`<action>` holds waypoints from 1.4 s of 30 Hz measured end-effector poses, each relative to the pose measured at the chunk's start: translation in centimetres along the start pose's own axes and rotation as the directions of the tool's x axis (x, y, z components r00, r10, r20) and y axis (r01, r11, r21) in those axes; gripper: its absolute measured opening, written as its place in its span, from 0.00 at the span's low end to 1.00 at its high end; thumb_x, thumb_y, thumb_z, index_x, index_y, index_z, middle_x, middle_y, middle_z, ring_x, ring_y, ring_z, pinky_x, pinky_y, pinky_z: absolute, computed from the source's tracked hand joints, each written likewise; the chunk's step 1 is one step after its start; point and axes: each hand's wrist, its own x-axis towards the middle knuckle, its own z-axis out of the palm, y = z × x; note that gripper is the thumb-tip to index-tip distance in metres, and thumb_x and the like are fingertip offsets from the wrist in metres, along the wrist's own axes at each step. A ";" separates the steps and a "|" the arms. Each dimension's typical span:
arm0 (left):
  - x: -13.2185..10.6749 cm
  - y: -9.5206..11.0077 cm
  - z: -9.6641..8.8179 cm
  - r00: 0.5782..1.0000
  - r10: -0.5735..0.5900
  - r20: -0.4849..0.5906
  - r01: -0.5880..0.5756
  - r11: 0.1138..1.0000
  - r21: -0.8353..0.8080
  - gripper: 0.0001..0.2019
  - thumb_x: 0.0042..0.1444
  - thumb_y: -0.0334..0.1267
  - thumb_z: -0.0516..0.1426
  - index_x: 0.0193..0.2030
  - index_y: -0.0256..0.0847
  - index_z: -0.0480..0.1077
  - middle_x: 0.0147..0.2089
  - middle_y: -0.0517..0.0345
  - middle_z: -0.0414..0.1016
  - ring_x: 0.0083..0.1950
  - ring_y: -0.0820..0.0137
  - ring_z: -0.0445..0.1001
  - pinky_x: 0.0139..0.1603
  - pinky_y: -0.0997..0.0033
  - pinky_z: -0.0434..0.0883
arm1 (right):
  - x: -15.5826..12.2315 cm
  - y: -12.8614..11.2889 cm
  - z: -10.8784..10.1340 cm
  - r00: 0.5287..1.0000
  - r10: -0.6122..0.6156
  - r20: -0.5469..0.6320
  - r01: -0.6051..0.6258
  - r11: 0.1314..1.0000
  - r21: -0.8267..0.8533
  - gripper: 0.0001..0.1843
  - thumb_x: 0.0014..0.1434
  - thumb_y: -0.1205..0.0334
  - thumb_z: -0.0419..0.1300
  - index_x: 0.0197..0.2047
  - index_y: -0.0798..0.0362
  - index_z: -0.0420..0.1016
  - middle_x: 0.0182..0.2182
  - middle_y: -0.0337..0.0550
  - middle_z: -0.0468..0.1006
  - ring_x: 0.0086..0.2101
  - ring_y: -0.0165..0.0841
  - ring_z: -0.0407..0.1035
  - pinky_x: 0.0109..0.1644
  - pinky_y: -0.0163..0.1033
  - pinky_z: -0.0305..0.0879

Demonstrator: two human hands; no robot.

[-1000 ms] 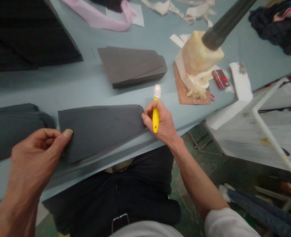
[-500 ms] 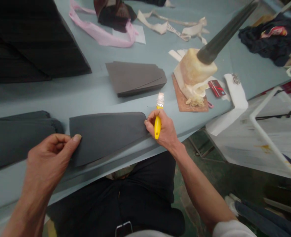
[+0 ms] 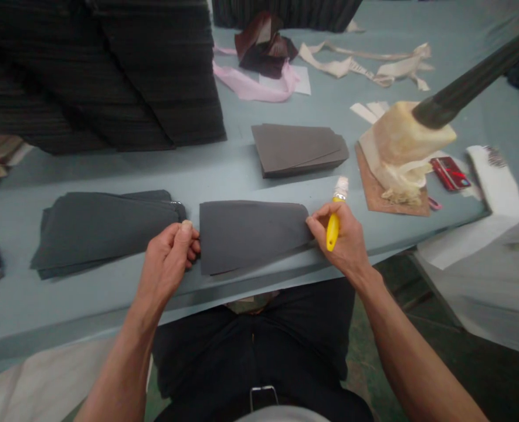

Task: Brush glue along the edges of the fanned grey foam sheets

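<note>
My right hand (image 3: 345, 234) is closed around a yellow-handled paintbrush (image 3: 333, 230), bristles pointing away from me. Its thumb and fingertips also touch the narrow right end of a dark grey fabric panel (image 3: 250, 237), which lies flat on top of a few more layers. My left hand (image 3: 169, 252) is closed, thumb pressed on the curled fingers, just off the panel's wide left edge; nothing shows in it. Left of that hand lies a fanned stack of dark panels (image 3: 96, 228). Beyond the middle panel rests a neat pile of brown-grey panels (image 3: 301, 146).
Tall dark stacks (image 3: 162, 76) rise at the back left. On the right, a yellowish block with a dark handle (image 3: 400, 135) stands on a brown board (image 3: 373, 196). A red box (image 3: 450, 173), pink strip (image 3: 254, 88) and pale strips (image 3: 338, 67) lie about the blue-grey table (image 3: 87, 310).
The view has swung left, showing more of the left stack. My left hand has let go of the panel's left edge and drawn clear of it; my right hand stays at its right end.
</note>
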 end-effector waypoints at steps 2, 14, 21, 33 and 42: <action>0.0 -0.2 0.1 1.000 0.011 0.001 -0.011 1.000 -0.005 0.25 0.62 0.64 0.56 0.33 0.42 0.74 0.26 0.59 0.73 0.25 0.72 0.70 0.24 0.74 0.69 | 0.0 -0.1 0.0 1.000 -0.010 -0.013 0.009 1.000 -0.021 0.13 0.64 0.49 0.67 0.42 0.46 0.71 0.30 0.36 0.79 0.28 0.32 0.74 0.34 0.38 0.72; -2.3 -1.0 -0.5 0.847 0.465 -0.259 -0.392 0.874 0.287 0.18 0.68 0.54 0.61 0.52 0.43 0.77 0.53 0.50 0.85 0.56 0.58 0.83 0.65 0.53 0.78 | -0.9 -1.3 -0.2 0.891 -0.419 -0.176 0.338 0.869 -0.361 0.08 0.71 0.56 0.67 0.48 0.47 0.73 0.41 0.44 0.89 0.38 0.38 0.86 0.44 0.42 0.80; -1.4 2.2 1.6 0.609 0.777 0.158 -0.723 0.462 0.515 0.25 0.78 0.44 0.54 0.76 0.37 0.62 0.76 0.39 0.72 0.82 0.50 0.65 0.81 0.47 0.69 | 0.1 -4.0 2.5 0.861 -0.502 -0.080 0.477 0.853 -0.213 0.09 0.72 0.64 0.65 0.52 0.47 0.70 0.54 0.54 0.88 0.54 0.43 0.86 0.57 0.50 0.84; 1.1 -0.2 4.9 0.699 0.669 0.253 -0.640 0.427 0.639 0.36 0.78 0.56 0.47 0.80 0.28 0.55 0.80 0.25 0.65 0.82 0.33 0.63 0.78 0.29 0.68 | -0.5 -3.6 5.0 0.909 -0.408 0.084 0.417 0.894 -0.166 0.10 0.73 0.66 0.61 0.55 0.49 0.68 0.65 0.62 0.82 0.65 0.52 0.78 0.67 0.64 0.79; 0.4 0.1 4.1 0.734 0.624 0.267 -0.643 0.512 0.570 0.33 0.78 0.47 0.50 0.84 0.36 0.50 0.83 0.36 0.60 0.87 0.49 0.53 0.86 0.47 0.55 | -0.7 -4.1 4.6 0.919 -0.376 0.116 0.391 0.902 -0.181 0.07 0.74 0.65 0.60 0.52 0.48 0.68 0.64 0.60 0.84 0.67 0.48 0.78 0.68 0.59 0.78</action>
